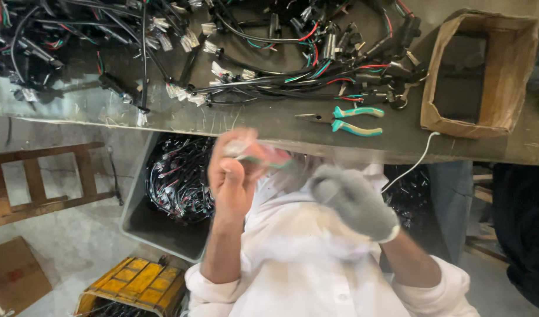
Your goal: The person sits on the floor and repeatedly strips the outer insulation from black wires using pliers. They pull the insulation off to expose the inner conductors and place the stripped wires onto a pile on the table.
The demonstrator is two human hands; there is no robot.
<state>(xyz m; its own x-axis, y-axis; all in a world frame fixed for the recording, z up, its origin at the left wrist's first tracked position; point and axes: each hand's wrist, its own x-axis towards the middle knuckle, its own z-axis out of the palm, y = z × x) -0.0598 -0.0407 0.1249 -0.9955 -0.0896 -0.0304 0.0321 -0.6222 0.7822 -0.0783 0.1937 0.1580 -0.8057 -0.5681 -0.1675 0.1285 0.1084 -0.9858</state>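
The left hand (233, 176), bare, and the right hand (353, 199), in a grey knit glove, are raised close under the head camera, both blurred. The left hand's fingers are curled together and pinched on a small bundle of thin wires (259, 154), pinkish and pale with a touch of green, which sticks out to the right of its fingertips, just below the table edge. The gloved right hand sits just beside that bundle with its fingers bent inward; whether it grips the wires or anything else cannot be told through the blur. Below both hands spreads the person's white coat (304, 258), sleeves pushed up at the forearms.

Beyond the hands runs a worn grey table (269, 126). On it lie tangled black wire harnesses (269, 53) with red, green and white leads, covering most of the far side. Pliers with teal handles (346, 120) lie alone near the front edge, well apart from the hands. At the right stands an open cardboard box (483, 73). A thin white cord (413, 164) drops off the table edge beside it.

Under the table, a grey bin (141, 226) holds more black wiring. A yellow crate (131, 287) sits lower left, and a wooden frame (41, 182) stands at the far left.
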